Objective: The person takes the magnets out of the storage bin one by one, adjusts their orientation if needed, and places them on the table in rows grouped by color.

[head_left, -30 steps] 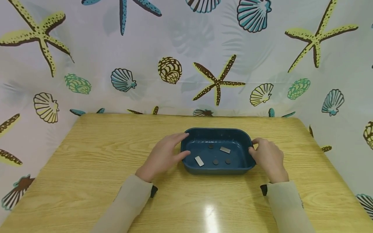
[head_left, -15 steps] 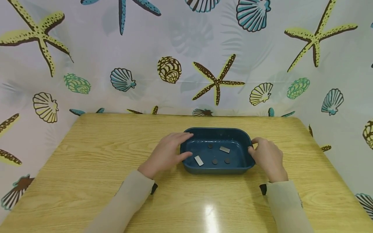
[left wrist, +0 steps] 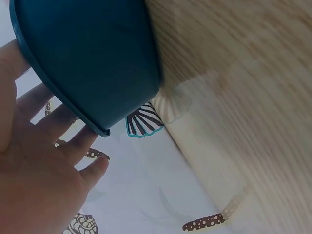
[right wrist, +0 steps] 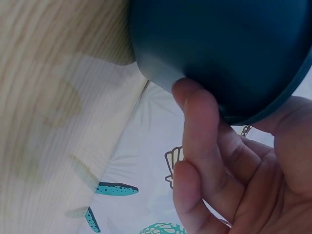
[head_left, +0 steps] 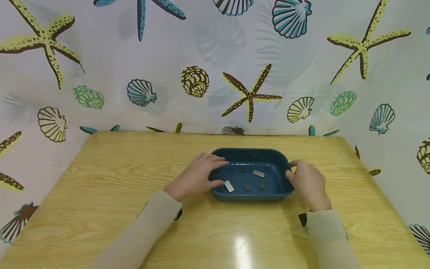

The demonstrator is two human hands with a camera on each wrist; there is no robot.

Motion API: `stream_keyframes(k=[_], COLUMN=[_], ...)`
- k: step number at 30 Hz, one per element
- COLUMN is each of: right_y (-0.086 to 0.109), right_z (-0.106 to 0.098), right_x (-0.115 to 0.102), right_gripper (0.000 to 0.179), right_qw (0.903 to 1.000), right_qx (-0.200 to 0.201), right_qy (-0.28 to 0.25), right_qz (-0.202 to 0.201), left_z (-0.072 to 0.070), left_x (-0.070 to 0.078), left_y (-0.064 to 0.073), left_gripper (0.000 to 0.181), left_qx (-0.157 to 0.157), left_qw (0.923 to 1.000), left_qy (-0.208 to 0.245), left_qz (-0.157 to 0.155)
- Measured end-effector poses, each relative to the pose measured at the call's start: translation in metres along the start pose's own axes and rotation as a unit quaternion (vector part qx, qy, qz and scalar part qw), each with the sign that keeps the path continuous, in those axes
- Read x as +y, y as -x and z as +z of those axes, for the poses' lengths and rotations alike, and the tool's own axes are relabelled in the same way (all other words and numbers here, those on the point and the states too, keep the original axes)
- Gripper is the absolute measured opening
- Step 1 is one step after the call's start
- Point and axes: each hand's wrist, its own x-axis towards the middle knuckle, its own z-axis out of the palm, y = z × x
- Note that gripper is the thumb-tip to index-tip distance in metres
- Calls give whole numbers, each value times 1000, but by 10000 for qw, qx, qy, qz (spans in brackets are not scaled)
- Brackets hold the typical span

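A dark blue plastic tray (head_left: 253, 198) with rounded corners sits on the table. Inside lie a light grey rectangular piece (head_left: 229, 186) near the left end, a second grey rectangular piece (head_left: 258, 173) towards the back right, and three small dark discs (head_left: 261, 186). My left hand (head_left: 197, 173) reaches over the tray's left end with fingers extended and thumb apart, the thumb tip close beside the nearer rectangular piece. Its fingers pass over the rim in the left wrist view. With thumb and curled fingers, my right hand (head_left: 309, 183) grips the right end, the fingers under the rim (right wrist: 234, 119).
The wooden table (head_left: 117, 175) extends around the tray on all sides. A white cloth (head_left: 161, 119) printed with shells and starfish hangs behind the table and along both sides.
My left hand has moved to the right, further over the tray's left end, with its thumb now beside the rectangular piece. The right hand keeps its grip on the rim.
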Motion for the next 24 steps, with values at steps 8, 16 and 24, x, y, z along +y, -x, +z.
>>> stream_keyframes(k=[8,16,24], right_y=[0,-2,-3], right_z=[-1,0,1], right_x=[0,2,2], right_gripper=[40,40,40], right_qw=[10000,10000,10000], right_qx=[-32,-14,-57], right_qy=[-4,-1,-13], right_qz=[9,3,35], left_z=[2,2,2], left_x=[-1,-5,-7], left_y=[-10,-26,-34], left_gripper=[63,67,64], left_qx=[-455,-987,-1417], left_qw=[9985,9931,9881], left_qy=[296,582,541], left_qz=[65,233,238])
